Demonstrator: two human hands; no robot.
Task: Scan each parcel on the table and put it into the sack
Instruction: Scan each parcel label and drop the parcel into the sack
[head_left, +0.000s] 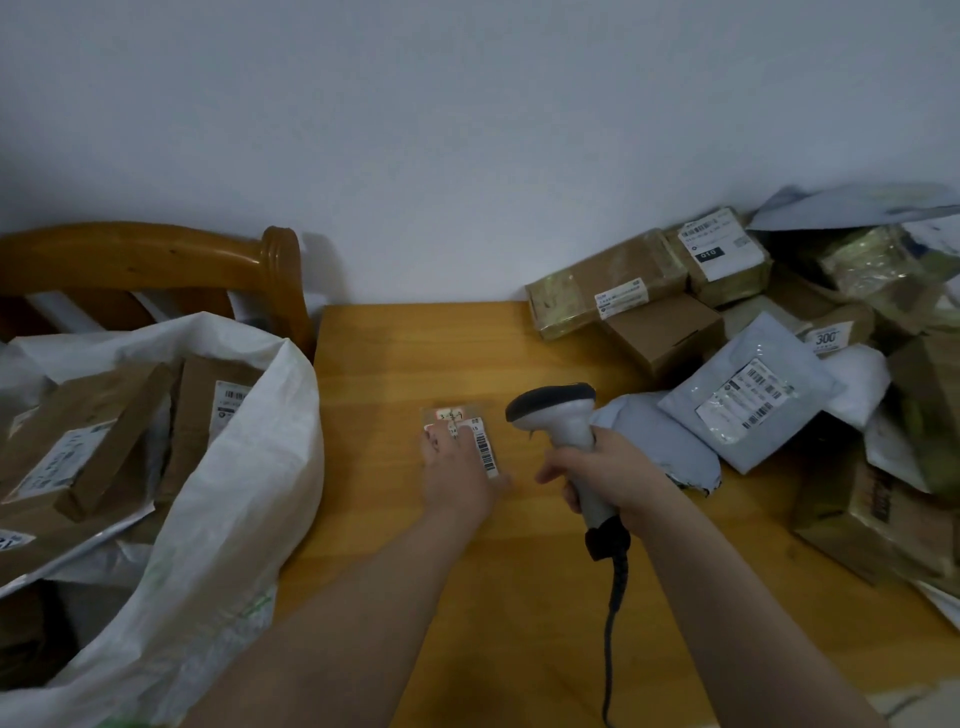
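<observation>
Left hand (457, 470), fingers straight, half covers a small parcel (487, 449); right hand (615, 480) grips the scanner (563, 415); the sack (249, 467) holds perhaps three boxes (78, 441).

I see a home room used for parcel sorting: wooden chair (156, 254) upper left, wooden table (395, 353) centre, parcels (753, 395) heaped at right, woven sack (234, 493) lower left.

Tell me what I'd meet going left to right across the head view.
White sack → small parcel under the left hand → scanner gripped by the right hand → grey mailer.
</observation>
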